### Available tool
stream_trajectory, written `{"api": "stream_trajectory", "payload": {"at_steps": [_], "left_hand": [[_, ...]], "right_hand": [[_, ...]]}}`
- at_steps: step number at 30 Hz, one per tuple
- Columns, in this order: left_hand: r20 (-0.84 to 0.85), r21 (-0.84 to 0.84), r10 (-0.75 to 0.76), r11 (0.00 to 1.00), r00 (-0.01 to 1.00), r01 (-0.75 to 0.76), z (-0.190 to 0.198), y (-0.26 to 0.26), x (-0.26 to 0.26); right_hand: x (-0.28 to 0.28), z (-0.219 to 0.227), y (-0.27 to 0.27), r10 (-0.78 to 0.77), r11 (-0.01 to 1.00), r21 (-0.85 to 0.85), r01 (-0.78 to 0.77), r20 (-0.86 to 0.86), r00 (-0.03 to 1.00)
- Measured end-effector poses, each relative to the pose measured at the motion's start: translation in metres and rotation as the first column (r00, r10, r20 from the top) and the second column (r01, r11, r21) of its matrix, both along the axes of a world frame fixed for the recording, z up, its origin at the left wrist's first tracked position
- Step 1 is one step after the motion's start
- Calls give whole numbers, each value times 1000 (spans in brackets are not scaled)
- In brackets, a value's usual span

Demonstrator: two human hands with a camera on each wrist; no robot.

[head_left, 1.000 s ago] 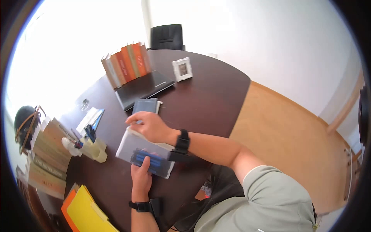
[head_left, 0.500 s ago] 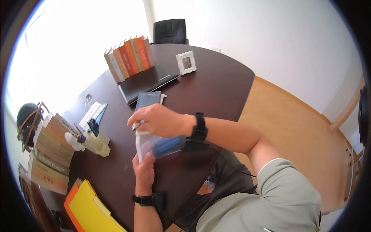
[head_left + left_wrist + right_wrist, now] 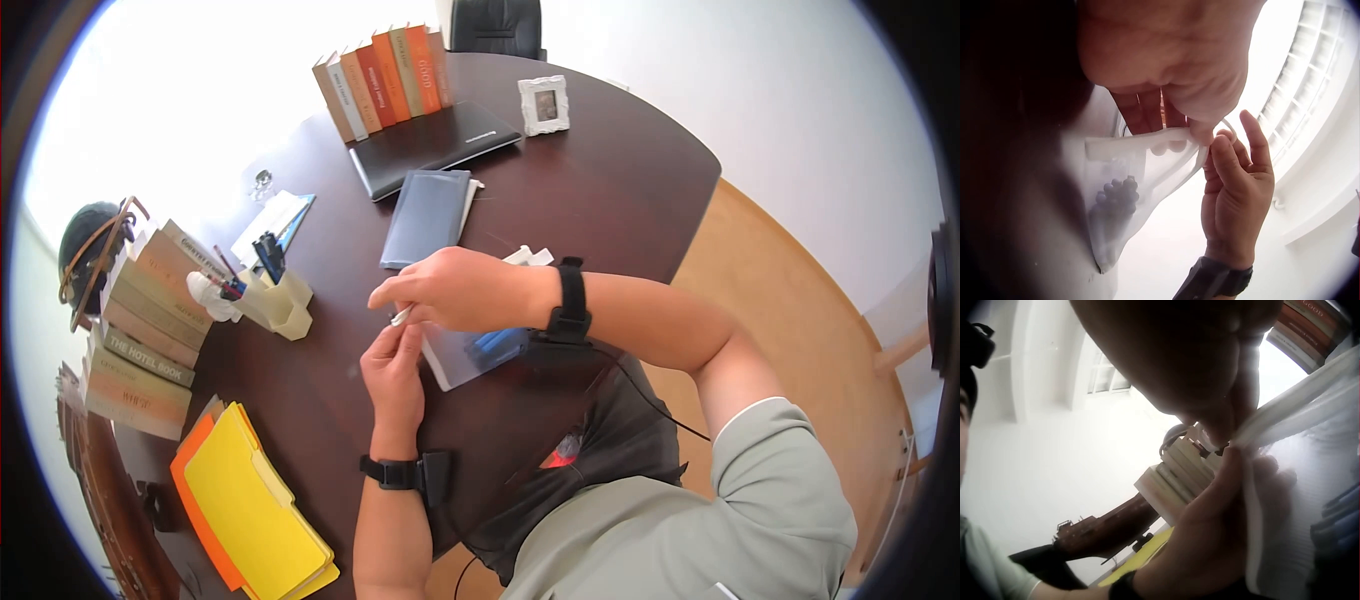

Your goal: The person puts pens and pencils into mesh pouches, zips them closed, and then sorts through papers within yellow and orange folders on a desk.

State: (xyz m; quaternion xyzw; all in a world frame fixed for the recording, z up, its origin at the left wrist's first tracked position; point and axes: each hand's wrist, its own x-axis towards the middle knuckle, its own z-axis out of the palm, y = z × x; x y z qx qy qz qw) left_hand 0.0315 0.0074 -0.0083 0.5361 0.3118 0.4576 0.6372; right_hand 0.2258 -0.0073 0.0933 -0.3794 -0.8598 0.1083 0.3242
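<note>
Both hands work at one corner of a translucent zip pouch (image 3: 447, 362) with a white edge, held up over the dark table. Several blue pens (image 3: 497, 343) show through its side, and their ends (image 3: 1116, 195) cluster inside it in the left wrist view. My left hand (image 3: 393, 378) pinches the pouch's upper corner between thumb and fingers. Right above it, my right hand (image 3: 462, 288) pinches the end of the white zip edge (image 3: 1200, 156), its fingertips close against the left ones. The right hand and forearm hide part of the pouch in the head view.
A dark notebook (image 3: 428, 218) lies beyond the hands, before a black laptop (image 3: 440, 148) and a row of books (image 3: 385, 85). Left stand a pen holder (image 3: 285, 308) and stacked books (image 3: 140, 385). Yellow folders (image 3: 240, 500) lie front left; a white picture frame (image 3: 544, 105) stands at the back.
My left hand has shifted from the pouch's lower side, thumb over the pens, to its upper corner. The right hand has come down close to it. The pouch has turned; the head view has shifted.
</note>
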Motion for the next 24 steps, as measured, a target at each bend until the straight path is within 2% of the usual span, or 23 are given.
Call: {"api": "stream_trajectory", "payload": {"at_steps": [2,5,8,11,15,17,22,24], "left_hand": [[-1,23,53,998,999,-53,3,-1,5],[38,66,92,993,995,-94,6,-5,15],[-23,76,89,993,996,-87,9,-9,11],[55,42,99,994,994,-101,5,-6,12],[217,-39,120,993,969,-114,1,1,9],[252,-74,118,992,961,-102,-1,3,9],[323,-132,145,985,935,-107,-9,10,3],[298,-106,119,990,947,-91,-9,11,1]], "right_hand": [[2,-3,0,-25,998,56,24,26,999],[12,-2,-3,-57,998,-21,57,-9,998],[24,-1,-8,-12,996,-86,4,-92,996],[36,-4,-15,-38,993,-114,27,-91,995],[64,6,-28,-168,959,-239,153,-43,985],[83,1,-34,-214,941,-287,182,-81,974],[130,-8,-51,-283,926,-270,263,-40,958],[135,2,-66,-357,869,-386,309,-56,932]]}}
